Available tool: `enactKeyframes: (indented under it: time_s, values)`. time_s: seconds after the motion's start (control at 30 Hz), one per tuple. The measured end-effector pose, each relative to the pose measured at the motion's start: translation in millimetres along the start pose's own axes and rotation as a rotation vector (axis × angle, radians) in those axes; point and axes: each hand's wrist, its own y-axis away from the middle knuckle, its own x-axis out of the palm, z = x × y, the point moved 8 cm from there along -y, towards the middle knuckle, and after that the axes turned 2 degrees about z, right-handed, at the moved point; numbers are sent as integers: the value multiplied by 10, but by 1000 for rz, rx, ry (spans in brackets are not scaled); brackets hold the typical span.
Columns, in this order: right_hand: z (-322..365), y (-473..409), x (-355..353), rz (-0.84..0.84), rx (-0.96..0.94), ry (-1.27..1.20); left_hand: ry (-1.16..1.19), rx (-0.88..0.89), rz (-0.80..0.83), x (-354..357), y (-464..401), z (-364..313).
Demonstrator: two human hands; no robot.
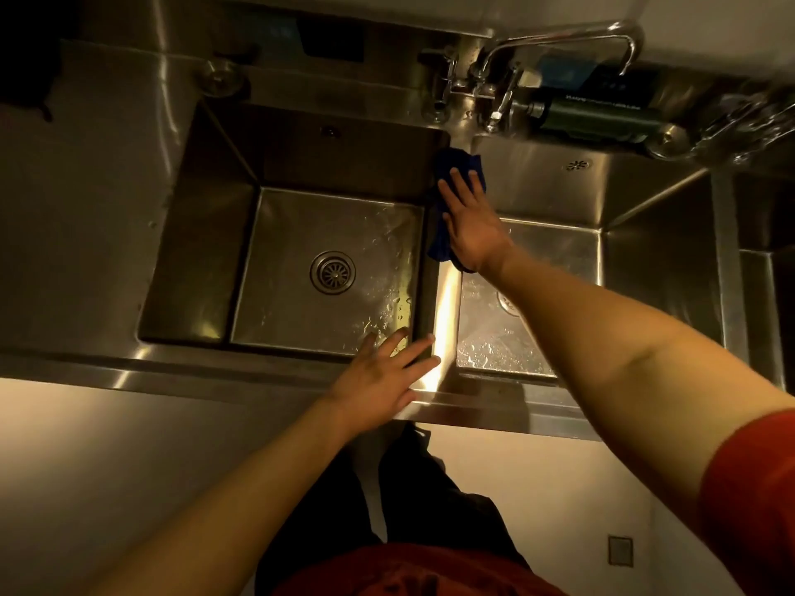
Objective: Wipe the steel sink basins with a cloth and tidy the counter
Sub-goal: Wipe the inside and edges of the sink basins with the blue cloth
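Two steel basins lie side by side: the left basin (301, 268) with a round drain (332, 272) and water drops, and the right basin (559, 260). A blue cloth (449, 174) lies on the divider (447, 303) between them, near the back. My right hand (471, 225) presses flat on the cloth with straight fingers. My left hand (383, 380) rests with spread fingers on the front rim (241, 374), at the left basin's near right corner.
A steel faucet (559, 40) with two handles rises behind the divider. A dark green bottle (602, 118) lies on the back ledge at the right. A round strainer plug (219, 77) sits on the back ledge at the left. Flat steel counter (86, 208) extends left.
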Motion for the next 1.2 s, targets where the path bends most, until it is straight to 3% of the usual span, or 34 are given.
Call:
enactKeyframes:
  time_s: [0.17,0.4,0.6,0.73,0.97,1.2]
  values:
    - [241,330,12,-55,-4,-1,41,-53,73,220,277,31]
    - [760,1368,85,-214,-45,-32,24,-17,20,274,579,106]
    - [970,1980,678,139,95,58,29,-60,81,315,780,373]
    - [1116,2153,699,147,180,-5,111,-53,26,262,1097,567]
    - [1650,2250,745,89,237,-43,110,-136,67,195,1536,964]
    - [2504,1878,800,31,177,-243,175,-239,-19,-24,2035,1497]
